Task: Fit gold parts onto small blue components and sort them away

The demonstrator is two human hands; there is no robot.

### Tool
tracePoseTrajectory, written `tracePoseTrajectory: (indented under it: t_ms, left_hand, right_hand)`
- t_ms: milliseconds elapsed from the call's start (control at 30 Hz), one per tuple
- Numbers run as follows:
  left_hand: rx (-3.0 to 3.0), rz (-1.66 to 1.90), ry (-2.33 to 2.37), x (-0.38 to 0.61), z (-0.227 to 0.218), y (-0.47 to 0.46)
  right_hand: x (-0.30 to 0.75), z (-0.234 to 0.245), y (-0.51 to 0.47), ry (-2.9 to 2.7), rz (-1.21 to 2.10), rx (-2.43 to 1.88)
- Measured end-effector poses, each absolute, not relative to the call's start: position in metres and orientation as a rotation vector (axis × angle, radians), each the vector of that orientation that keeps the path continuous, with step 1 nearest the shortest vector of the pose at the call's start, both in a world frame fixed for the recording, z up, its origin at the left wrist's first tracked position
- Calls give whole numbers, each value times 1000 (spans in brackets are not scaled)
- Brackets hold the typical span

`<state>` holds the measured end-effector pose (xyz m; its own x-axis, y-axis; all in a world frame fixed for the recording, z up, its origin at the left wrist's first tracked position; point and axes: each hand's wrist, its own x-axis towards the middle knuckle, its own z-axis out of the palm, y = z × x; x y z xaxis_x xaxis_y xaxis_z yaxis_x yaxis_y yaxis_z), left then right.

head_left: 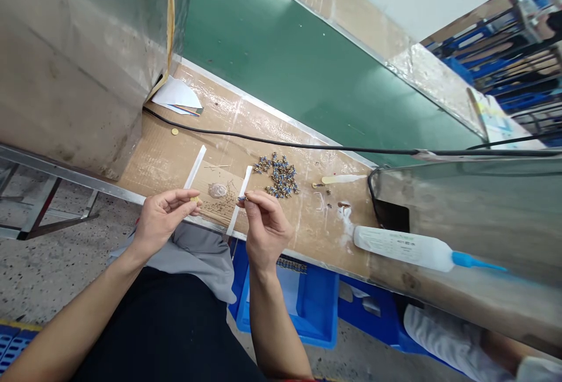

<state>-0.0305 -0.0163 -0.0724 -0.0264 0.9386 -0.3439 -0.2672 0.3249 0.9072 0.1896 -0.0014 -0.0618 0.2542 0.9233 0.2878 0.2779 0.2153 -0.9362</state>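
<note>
My left hand [164,218] pinches a small yellow piece [194,199] above the front edge of the bench. Between the thumb and forefinger of my right hand [267,224] is a small blue and brass part [242,199]; its exact kind is too small to make out. Beyond my right hand lies a pile of similar blue and brass parts [283,176]. A clear lump [217,190] rests on the cardboard between my hands, with many tiny dark bits [219,205] scattered around it.
White strips [195,167] flank the lump. A black cable [263,144] crosses the bench behind. At right lie a white bottle with a blue nozzle [401,247] and a pale stick [345,178]. A blue bin [318,312] sits below the edge. Another person's sleeve [432,332] shows lower right.
</note>
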Motion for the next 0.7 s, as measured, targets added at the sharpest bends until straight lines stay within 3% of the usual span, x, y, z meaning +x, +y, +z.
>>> tracePoseTrajectory:
  t_ms: [700]
  left_hand:
    - [639,1094,1088,-25,-72,-20]
  right_hand:
    - [178,-54,-11,-1303,721,-1297]
